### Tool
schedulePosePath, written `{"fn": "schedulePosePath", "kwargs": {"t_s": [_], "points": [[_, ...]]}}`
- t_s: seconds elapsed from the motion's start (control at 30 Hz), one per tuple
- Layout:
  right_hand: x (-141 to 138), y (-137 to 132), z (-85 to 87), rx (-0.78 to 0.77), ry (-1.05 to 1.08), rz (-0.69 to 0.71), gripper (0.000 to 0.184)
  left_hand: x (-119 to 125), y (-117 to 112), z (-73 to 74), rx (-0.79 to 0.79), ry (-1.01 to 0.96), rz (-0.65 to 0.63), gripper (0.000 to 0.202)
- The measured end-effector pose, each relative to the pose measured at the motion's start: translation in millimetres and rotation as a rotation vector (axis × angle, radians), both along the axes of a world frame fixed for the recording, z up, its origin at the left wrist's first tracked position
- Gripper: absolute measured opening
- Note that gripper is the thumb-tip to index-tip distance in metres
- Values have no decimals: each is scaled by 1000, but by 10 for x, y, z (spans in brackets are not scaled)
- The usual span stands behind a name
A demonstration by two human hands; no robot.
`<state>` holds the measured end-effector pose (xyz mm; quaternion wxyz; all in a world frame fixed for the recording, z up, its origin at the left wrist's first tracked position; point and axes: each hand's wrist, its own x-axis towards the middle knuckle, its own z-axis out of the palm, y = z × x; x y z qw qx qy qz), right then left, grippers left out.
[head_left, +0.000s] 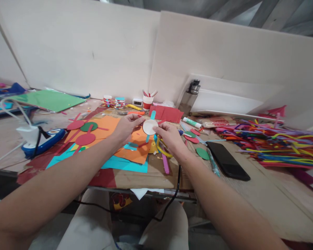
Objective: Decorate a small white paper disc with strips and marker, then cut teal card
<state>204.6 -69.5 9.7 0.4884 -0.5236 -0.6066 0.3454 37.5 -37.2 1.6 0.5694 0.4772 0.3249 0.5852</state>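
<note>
A white round piece (150, 127), with blue strips sticking out above and below and red strips at the sides, is held up over the table. My left hand (129, 127) pinches it at its left edge, fingers closed. On the other side, the thumb and fingers of my right hand (170, 136) grip its right edge. Whether it is a flat disc or a cup's base, I cannot tell. Beneath my hands lie orange paper (138, 154) and blue paper (129, 166). Yellow-handled scissors (161, 148) are partly hidden by my right hand.
Red discs (85, 139) and a green disc (89, 126) with strips lie left, near a blue glue gun (41, 146). A phone (226, 161), a glue stick (192, 122) and colourful pipe cleaners (281, 140) lie right. Behind stand a cup of pens (147, 102) and a bottle (189, 99).
</note>
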Motion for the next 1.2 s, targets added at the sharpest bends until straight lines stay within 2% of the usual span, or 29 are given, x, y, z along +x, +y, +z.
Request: {"fn": "schedulePosePath", "kwargs": {"t_s": [0.3,0.73,1.2], "points": [[-3,23,-2,4,11,1,23,-4,-6,-6,-8,-23,-11,31],[26,41,-22,-1,30,-1,23,-36,-9,3,-70,-106,-124,26],[31,60,-27,1,58,14,23,-20,-11,-15,-74,-98,-90,26]]}}
